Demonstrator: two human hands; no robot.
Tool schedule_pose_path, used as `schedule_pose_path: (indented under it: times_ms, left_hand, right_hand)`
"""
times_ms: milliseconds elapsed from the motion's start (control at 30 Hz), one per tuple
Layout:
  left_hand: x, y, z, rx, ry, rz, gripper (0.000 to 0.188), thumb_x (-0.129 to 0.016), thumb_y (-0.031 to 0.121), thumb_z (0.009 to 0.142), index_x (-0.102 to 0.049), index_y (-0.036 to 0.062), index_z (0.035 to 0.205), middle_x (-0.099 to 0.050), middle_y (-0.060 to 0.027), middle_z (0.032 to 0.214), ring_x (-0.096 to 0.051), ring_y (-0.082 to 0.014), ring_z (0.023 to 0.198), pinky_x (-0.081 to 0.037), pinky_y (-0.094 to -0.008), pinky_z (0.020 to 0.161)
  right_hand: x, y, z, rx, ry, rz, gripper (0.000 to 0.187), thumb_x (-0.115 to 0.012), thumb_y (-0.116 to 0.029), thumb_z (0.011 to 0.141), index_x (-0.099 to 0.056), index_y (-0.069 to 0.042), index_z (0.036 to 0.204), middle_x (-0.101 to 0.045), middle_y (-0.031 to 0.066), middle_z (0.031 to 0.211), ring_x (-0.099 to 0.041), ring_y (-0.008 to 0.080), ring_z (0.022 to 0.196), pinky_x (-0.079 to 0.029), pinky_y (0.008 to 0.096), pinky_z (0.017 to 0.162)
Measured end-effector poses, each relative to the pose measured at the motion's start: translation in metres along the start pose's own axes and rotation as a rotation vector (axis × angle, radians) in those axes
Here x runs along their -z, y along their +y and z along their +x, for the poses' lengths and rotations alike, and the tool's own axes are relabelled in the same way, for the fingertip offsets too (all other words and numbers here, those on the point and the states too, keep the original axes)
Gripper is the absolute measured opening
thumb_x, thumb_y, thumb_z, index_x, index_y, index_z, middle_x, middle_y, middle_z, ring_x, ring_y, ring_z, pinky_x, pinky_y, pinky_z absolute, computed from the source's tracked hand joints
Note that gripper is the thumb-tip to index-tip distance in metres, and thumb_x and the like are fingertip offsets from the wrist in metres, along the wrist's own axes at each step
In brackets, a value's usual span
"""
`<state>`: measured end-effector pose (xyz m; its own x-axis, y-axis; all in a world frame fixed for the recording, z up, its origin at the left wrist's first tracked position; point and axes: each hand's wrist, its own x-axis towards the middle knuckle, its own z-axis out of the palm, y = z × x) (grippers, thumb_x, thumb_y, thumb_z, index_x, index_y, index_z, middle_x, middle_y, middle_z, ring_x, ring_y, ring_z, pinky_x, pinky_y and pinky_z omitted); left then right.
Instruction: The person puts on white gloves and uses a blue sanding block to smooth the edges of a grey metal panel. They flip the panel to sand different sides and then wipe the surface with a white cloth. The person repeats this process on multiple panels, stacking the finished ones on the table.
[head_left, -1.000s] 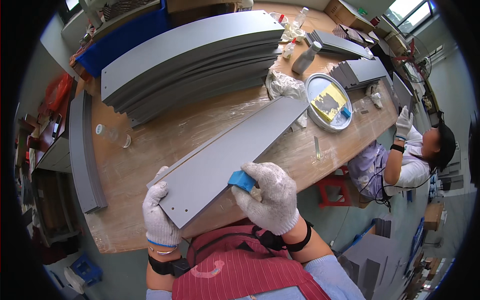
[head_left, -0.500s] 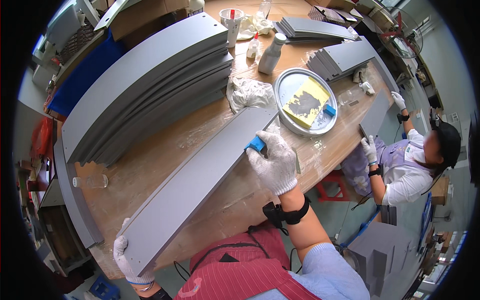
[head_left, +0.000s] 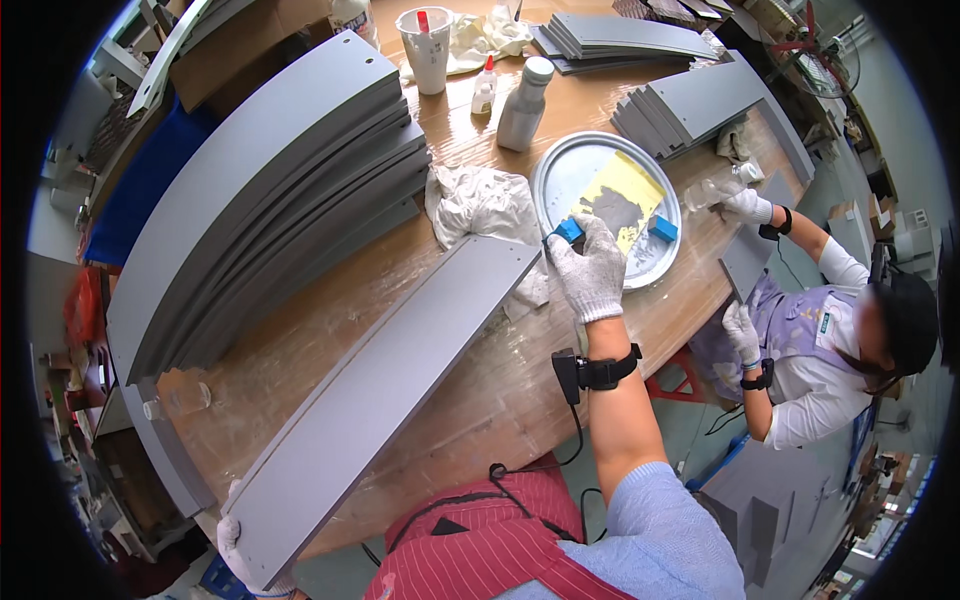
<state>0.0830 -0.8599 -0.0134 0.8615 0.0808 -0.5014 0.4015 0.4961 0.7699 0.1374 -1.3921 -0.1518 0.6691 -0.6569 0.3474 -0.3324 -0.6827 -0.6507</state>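
Note:
A long grey panel [head_left: 380,390] lies slantwise before me across the table, with small holes at its ends. My gloved left hand [head_left: 240,560] grips its near-left end, thumb on top and the other fingers partly hidden. In my gloved right hand [head_left: 592,270] a small blue block [head_left: 567,231] is pinched, just past the panel's far end and over the left part of a round, pale grey lid-like tray [head_left: 546,165]. On that tray lie a yellow sheet [head_left: 640,183] smeared with grey paste and a second blue block [head_left: 661,228]. A crumpled white cloth [head_left: 475,205] sits beside the panel's far end.
A tall stack of curved grey panels [head_left: 270,130] fills the left. Behind the tray stand a grey bottle [head_left: 523,105], a small red-tipped bottle [head_left: 484,88] and a white cup [head_left: 427,55]. More panels [head_left: 690,100] lie far right, near a gloved co-worker [head_left: 820,330].
My right hand has moved with the blue block off the panel, rightward and away, to the tray. My left hand keeps its grip. The co-worker's far hand has shifted to a clear bottle.

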Motion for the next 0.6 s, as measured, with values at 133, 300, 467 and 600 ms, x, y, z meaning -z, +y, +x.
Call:
schedule_pose_path:
  times_ms: [133, 300, 467, 600]
  left_hand:
    - [-0.008, 0.002, -0.001, 0.032, -0.057, -0.032, 0.061, -0.055, 0.023, 0.087, -0.048, -0.0074, 0.139, -0.053, -0.0228, 0.141, -0.056, -0.0386, 0.125, -0.051, -0.0506, 0.102]
    - [-0.001, 0.005, 0.002, 0.034, -0.041, -0.044, 0.056, -0.053, 0.020, 0.087, -0.051, -0.0024, 0.138, -0.056, -0.0216, 0.138, -0.056, -0.0375, 0.125, -0.045, -0.0525, 0.108]
    - [0.009, 0.005, 0.008, 0.058, -0.065, -0.025, 0.056, -0.052, 0.021, 0.087, -0.051, -0.0032, 0.137, -0.058, -0.0204, 0.135, -0.057, -0.0360, 0.123, -0.045, -0.0508, 0.107]
    - [0.017, 0.002, 0.011, 0.019, -0.036, -0.018, 0.058, -0.054, 0.022, 0.087, -0.050, -0.0056, 0.138, -0.058, -0.0225, 0.133, -0.060, -0.0367, 0.119, -0.050, -0.0492, 0.102]
  right_hand:
    - [0.001, -0.008, -0.003, -0.012, -0.027, 0.044, 0.037, -0.079, -0.026, 0.077, -0.067, -0.006, 0.106, -0.069, 0.0151, 0.094, -0.069, 0.0325, 0.086, -0.054, 0.0418, 0.078]
    - [0.005, -0.020, -0.017, -0.048, -0.091, 0.129, 0.038, -0.080, -0.024, 0.077, -0.066, -0.005, 0.107, -0.069, 0.0148, 0.094, -0.069, 0.0318, 0.085, -0.055, 0.0407, 0.077]
    - [0.017, -0.052, -0.048, -0.001, -0.159, 0.163, 0.039, -0.080, -0.022, 0.077, -0.067, -0.004, 0.109, -0.070, 0.0145, 0.096, -0.069, 0.0306, 0.086, -0.056, 0.0385, 0.079]
    - [0.032, -0.098, -0.083, 0.131, -0.187, 0.240, 0.039, -0.081, -0.018, 0.076, -0.067, -0.003, 0.109, -0.069, 0.0135, 0.095, -0.069, 0.0254, 0.082, -0.056, 0.0354, 0.073]
